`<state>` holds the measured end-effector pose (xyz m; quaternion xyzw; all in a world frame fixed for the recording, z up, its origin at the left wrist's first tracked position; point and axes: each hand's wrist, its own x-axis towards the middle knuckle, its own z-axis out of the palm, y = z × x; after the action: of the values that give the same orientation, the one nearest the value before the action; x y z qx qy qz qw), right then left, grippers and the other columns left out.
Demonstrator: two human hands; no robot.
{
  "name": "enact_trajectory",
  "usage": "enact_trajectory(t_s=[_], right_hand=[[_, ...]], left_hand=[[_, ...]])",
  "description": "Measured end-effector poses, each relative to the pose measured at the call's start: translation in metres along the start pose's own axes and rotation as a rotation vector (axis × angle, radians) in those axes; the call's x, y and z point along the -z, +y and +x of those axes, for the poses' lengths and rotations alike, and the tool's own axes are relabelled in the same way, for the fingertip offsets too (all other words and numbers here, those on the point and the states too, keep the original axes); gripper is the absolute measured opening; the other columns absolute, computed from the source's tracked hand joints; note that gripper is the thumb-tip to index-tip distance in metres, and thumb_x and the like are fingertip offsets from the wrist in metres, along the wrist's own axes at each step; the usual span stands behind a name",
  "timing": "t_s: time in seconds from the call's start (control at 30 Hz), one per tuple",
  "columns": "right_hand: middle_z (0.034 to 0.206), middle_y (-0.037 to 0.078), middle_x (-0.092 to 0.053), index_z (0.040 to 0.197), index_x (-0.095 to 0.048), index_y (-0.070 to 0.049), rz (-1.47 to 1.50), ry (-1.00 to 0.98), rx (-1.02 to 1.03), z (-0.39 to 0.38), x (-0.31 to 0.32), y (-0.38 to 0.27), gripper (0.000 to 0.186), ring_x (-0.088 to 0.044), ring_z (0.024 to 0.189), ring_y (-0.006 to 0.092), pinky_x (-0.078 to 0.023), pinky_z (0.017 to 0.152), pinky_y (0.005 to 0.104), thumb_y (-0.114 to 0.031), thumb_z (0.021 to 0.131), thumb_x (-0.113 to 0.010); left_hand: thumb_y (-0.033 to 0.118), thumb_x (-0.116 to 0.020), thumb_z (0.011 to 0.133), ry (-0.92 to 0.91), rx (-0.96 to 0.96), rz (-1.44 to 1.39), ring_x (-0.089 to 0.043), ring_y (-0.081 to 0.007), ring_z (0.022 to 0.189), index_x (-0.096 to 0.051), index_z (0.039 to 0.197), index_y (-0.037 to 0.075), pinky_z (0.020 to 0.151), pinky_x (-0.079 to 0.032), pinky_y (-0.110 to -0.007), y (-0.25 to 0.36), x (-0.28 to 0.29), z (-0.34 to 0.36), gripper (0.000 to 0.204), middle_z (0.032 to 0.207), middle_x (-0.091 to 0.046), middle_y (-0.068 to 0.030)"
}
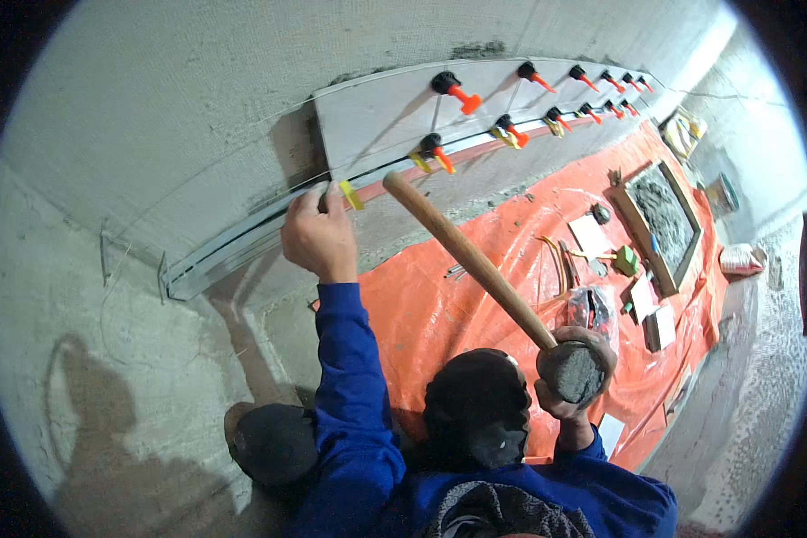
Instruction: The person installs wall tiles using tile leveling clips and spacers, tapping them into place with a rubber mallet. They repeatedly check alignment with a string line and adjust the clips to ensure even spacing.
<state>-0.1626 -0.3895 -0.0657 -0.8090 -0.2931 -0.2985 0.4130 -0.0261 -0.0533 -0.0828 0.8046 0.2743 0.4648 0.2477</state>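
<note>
My left hand (320, 240) is raised to the lower left corner of a row of pale tiles (359, 125) on the wall. Its thumb and fingers are pinched together just left of a yellow wedge (351, 195); what they hold, if anything, is hidden. My right hand (572, 408) grips a mallet by its grey, dusty head (574, 372). The mallet's wooden handle (475, 264) slants up and left towards the tiles. Black and orange tile levelling clips (457, 91) stick out along the tile joints, with more yellow wedges (420, 162) below them.
A metal rail (215, 262) runs under the tiles. Orange sheeting (457, 314) covers the floor, bearing a wood-framed tray (638, 220) of wet mortar, white tile pieces (590, 236) and a green tool (626, 261). A bucket (722, 194) and bags (683, 133) stand at the far right.
</note>
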Motion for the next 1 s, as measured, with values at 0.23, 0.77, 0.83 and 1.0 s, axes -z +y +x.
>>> enact_trajectory(t_s=[0.23,0.77,0.83,1.0], right_hand=[[0.100,0.015,-0.062,0.127,-0.040,-0.003,0.295,0.190,-0.334,-0.030,0.025,0.008,0.076,-0.061,0.091,0.0238,-0.048,0.085,0.0376,-0.012,0.061,-0.077],[0.110,0.018,-0.059,0.132,-0.038,-0.002,0.329,0.368,-0.434,-0.034,0.026,0.025,0.078,-0.059,0.096,0.0237,-0.051,0.083,0.0361,-0.009,0.064,-0.077],[0.111,0.018,-0.059,0.132,-0.039,-0.003,0.268,0.356,-0.372,-0.031,0.025,0.034,0.078,-0.059,0.096,0.0229,-0.052,0.082,0.0344,-0.009,0.064,-0.076],[0.110,0.017,-0.060,0.131,-0.040,-0.002,0.325,0.399,-0.346,-0.027,0.014,0.043,0.078,-0.059,0.095,0.0221,-0.047,0.087,0.0357,-0.011,0.063,-0.077]], left_hand=[[0.031,-0.072,0.081,-0.025,0.024,-0.024,-0.065,-0.0304,0.072,-0.073,0.082,0.009,0.059,-0.048,-0.043,-0.001,0.000,0.002,0.022,0.081,-0.067,-0.0079],[0.016,-0.078,0.077,0.024,0.019,-0.301,-0.057,-0.0177,0.055,-0.069,0.078,0.002,0.055,-0.045,-0.033,0.031,0.015,0.010,0.017,0.065,-0.064,-0.0071],[0.015,-0.078,0.077,0.034,-0.022,-0.340,-0.057,-0.0174,0.055,-0.069,0.079,0.002,0.053,-0.045,-0.032,0.044,0.020,0.018,0.016,0.067,-0.064,-0.0075],[0.020,-0.079,0.076,0.091,-0.338,-0.204,-0.061,-0.0197,0.068,-0.070,0.086,0.003,0.065,-0.047,-0.035,0.086,0.029,0.053,0.021,0.079,-0.066,-0.0066]])
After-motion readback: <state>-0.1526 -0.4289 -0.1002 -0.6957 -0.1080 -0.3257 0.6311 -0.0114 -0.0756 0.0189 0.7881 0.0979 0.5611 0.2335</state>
